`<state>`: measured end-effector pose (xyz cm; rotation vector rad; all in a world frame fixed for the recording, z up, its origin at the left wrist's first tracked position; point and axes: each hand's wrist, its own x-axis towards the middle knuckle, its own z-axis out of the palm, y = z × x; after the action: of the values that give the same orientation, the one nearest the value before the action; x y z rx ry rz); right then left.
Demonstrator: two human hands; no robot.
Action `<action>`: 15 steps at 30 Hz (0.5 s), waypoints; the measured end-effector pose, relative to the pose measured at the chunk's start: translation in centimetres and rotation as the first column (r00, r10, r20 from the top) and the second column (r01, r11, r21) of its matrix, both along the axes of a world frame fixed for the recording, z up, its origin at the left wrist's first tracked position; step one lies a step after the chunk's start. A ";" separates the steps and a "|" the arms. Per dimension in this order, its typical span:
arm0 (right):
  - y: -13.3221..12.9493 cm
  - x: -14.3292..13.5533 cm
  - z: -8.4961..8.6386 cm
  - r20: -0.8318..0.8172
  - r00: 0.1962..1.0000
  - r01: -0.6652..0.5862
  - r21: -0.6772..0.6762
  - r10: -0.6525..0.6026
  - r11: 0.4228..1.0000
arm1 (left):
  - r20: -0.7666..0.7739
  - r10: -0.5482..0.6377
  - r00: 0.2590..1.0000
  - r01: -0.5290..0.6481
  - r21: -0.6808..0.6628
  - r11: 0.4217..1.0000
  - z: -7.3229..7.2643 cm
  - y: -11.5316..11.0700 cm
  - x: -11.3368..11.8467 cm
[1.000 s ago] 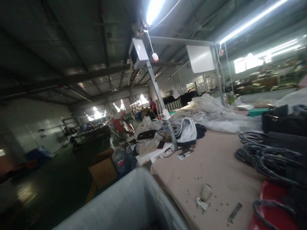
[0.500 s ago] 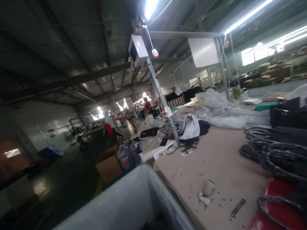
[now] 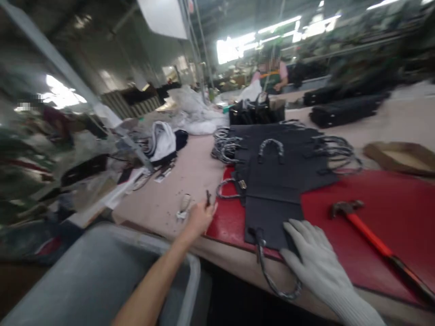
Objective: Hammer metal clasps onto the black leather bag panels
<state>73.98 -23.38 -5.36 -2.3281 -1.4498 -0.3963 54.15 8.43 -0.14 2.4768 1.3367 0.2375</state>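
Note:
My bare left hand (image 3: 200,218) is closed around a short dark metal rod (image 3: 208,198), which points up from the fingers at the edge of the red mat. Beside it on the table lies a small pale object with a white tie or tag (image 3: 184,206). My right hand (image 3: 311,249), in a grey-white knit glove, rests with spread fingers on the near corner of a black panel (image 3: 272,217). From that panel a braided black-and-white handle (image 3: 272,280) hangs over the table edge. More black panels with braided handles (image 3: 272,147) are stacked behind.
A hammer (image 3: 370,235) with an orange-red handle lies on the red mat (image 3: 326,213) at right. At lower left stands a grey bin (image 3: 98,262). Farther back are a brown shallow tray (image 3: 404,156), plastic sheeting (image 3: 193,113) and a person (image 3: 272,74) behind the table.
My view has swung right and down, bringing both hands, the panels and the hammer into sight. The metal rod that lay on the table is now in my left hand.

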 end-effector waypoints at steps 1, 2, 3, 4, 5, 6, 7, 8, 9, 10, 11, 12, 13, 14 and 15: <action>-0.5 -0.2 -0.1 -0.018 0.999 0.027 -0.035 -0.027 0.999 | -0.050 -0.012 0.999 0.011 -0.028 1.000 -0.8 -0.1 0.5; -0.5 -0.4 -0.1 -0.028 0.998 0.051 -0.050 -0.052 0.997 | -0.104 -0.012 0.994 0.008 -0.039 0.999 -1.2 0.3 0.6; -0.3 -0.6 0.0 -0.042 0.997 0.062 -0.065 -0.065 0.996 | -0.157 -0.006 0.988 0.000 -0.039 0.999 -1.4 1.0 0.4; 0.0 -0.8 0.2 -0.054 0.996 0.067 -0.072 -0.071 0.995 | -0.204 0.002 0.979 -0.008 -0.030 1.000 -1.3 1.9 0.1; 0.3 -1.0 0.5 -0.069 0.995 0.064 -0.076 -0.070 0.995 | -0.247 0.012 0.969 -0.017 -0.018 1.000 -1.2 2.7 -0.2; 0.5 -1.2 0.8 -0.087 0.994 0.059 -0.080 -0.066 0.995 | -0.285 0.019 0.958 -0.022 -0.008 1.000 -1.2 3.5 -0.5; 0.6 -1.4 1.1 -0.106 0.992 0.053 -0.084 -0.061 0.995 | -0.316 0.021 0.949 -0.022 0.000 1.000 -1.2 4.0 -0.7; 0.6 -1.5 1.3 -0.126 0.990 0.049 -0.089 -0.060 0.995 | -0.340 0.022 0.940 -0.021 0.006 1.000 -1.2 4.3 -0.8; 0.6 -1.6 1.5 -0.142 0.988 0.048 -0.095 -0.061 0.994 | -0.359 0.020 0.933 -0.018 0.009 1.000 -1.4 4.4 -0.7; 0.5 -1.7 1.7 -0.156 0.986 0.051 -0.102 -0.066 0.993 | -0.375 0.013 0.927 -0.010 0.012 1.000 -1.6 4.3 -0.6; 0.4 -1.8 1.7 -0.166 0.983 0.055 -0.111 -0.073 0.992 | -0.393 0.002 0.919 0.005 0.017 1.000 -1.8 4.1 -0.5; 0.4 -1.8 1.8 -0.174 0.982 0.060 -0.120 -0.080 0.991 | -0.411 -0.012 0.911 0.026 0.030 0.999 -2.0 3.8 -0.3; 0.3 -1.8 1.8 -0.178 0.980 0.064 -0.127 -0.087 0.990 | -0.428 -0.023 0.904 0.049 0.050 0.998 -2.2 3.6 -0.1; 0.3 -1.8 1.8 -0.180 0.980 0.067 -0.132 -0.090 0.989 | -0.440 -0.028 0.898 0.070 0.079 0.994 -2.2 3.3 0.1; 0.3 -1.8 1.8 -0.179 0.980 0.067 -0.133 -0.091 0.989 | -0.446 -0.027 0.895 0.084 0.109 0.991 -2.1 3.1 0.3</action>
<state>72.17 -23.04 -3.59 -2.4542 -1.3325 -0.1067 54.48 11.52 -2.28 2.7831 1.4495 -0.2888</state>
